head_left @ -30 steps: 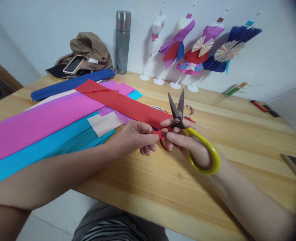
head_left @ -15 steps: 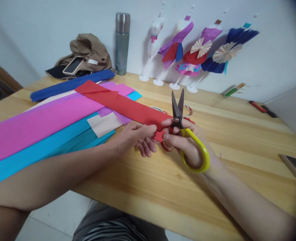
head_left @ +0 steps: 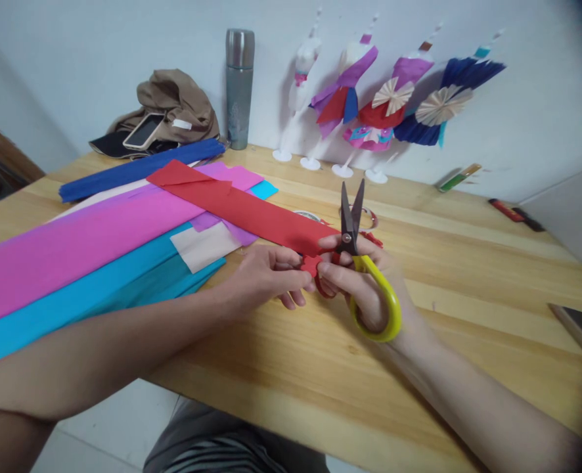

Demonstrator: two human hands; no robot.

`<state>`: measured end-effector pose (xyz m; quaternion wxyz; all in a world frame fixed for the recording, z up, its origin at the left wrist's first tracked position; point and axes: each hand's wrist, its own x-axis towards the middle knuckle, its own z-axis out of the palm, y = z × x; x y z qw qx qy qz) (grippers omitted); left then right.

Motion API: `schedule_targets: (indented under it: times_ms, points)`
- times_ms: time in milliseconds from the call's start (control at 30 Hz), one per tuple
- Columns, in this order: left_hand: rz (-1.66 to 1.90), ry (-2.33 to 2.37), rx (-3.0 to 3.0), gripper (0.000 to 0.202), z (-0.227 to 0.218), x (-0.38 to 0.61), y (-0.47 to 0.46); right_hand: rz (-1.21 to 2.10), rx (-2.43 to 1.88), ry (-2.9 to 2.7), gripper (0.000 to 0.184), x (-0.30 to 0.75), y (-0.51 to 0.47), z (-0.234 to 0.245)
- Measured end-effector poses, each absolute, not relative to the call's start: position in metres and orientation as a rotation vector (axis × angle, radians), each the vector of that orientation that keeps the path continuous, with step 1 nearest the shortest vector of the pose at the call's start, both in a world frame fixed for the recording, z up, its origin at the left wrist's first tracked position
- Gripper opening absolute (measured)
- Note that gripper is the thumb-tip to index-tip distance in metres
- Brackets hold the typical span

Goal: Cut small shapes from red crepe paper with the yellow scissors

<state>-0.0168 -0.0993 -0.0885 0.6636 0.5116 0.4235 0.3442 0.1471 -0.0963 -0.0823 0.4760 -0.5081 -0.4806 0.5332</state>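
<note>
My left hand pinches a small red paper cutout between thumb and fingers, above the wooden table. My right hand grips yellow-handled scissors, whose dark blades point up and away, slightly apart. The fingertips of my right hand also touch the red cutout. A long red crepe paper strip lies just behind both hands.
Pink, cyan and dark blue crepe sheets cover the left of the table. At the back stand a steel flask, a brown bag with a phone and several paper-dressed figurines. Markers lie far right.
The scissors have tilted more upright and drawn slightly left, with the yellow handle loop closer to me. My left fingers have shifted their pinch on the red cutout.
</note>
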Motion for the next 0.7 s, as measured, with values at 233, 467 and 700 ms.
schedule_targets:
  times_ms: [233, 467, 700]
  points:
    - [0.881, 0.915, 1.024, 0.014, -0.0923, -0.0186, -0.0986, 1.296, -1.256, -1.199, 0.036, 0.1490, -0.0964, -0.0881]
    - [0.826, 0.947, 1.137, 0.014, -0.0878, -0.0171, -0.0998, 1.226, -1.217, -1.238, 0.037, 0.1495, -0.0956, -0.0888]
    - [0.885, 0.945, 1.129, 0.018, -0.0891, -0.0166, -0.1001, 1.216, -1.233, -1.246, 0.031, 0.1481, -0.0980, -0.0900]
